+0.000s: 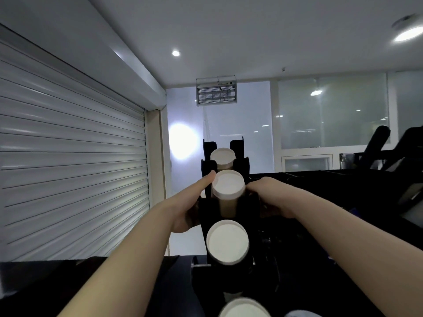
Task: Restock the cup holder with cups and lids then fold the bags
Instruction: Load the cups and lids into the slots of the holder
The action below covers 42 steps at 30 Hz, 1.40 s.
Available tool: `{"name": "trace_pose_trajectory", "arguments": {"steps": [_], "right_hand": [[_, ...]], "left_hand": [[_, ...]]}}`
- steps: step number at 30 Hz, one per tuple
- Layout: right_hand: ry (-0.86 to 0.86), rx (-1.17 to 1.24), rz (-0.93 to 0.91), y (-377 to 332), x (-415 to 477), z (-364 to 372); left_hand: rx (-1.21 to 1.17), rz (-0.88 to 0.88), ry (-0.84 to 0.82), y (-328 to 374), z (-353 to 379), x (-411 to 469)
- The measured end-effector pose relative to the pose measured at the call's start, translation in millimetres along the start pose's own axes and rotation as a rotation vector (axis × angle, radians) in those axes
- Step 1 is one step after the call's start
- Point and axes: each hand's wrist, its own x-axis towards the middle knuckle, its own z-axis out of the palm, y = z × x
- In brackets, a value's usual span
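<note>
one wide head-worn view faces forward and level, close above the cup holder (251, 205), ceiling (251, 30) filling the top.

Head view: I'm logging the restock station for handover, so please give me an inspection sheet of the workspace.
Surface: dark counter, dim.
Job's things: black cup holder holding white-topped cup stacks in a row; no bags seen.
Clutter: dark shapes at right, too dim to tell.
Hands: left hand touches the second-farthest stack with one straight digit; right hand at the holder's right side, grip hidden.
Cables: nothing seen.
Surroundings: closed roller shutter left, glass partition behind.
</note>
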Motion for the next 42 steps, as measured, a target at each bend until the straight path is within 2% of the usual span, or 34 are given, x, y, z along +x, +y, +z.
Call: {"name": "trace_pose_trajectory", "arguments": {"steps": [7, 15, 25, 32, 36, 42], "right_hand": [[-0.117, 0.047, 0.186, 7, 6, 0], [-0.058, 0.164, 0.150, 16, 8, 6], [-0.011, 0.224, 0.146, 17, 7, 6], [0.042, 0.398, 0.133, 21, 9, 14], [0.029, 0.410, 0.142, 21, 7, 13], [0.102, 0.339, 0.138, 18, 5, 14]], "left_hand": [[-0.034, 0.005, 0.008, 0, 1, 0], [-0.087, 0.023, 0.049, -8, -4, 4], [0.030, 0.065, 0.118, -10, -9, 8], [-0.111, 0.004, 0.096, -9, -5, 10], [-0.103, -0.043, 0.066, -9, -6, 9], [-0.020, -0.057, 0.038, -11, -18, 11]]}}
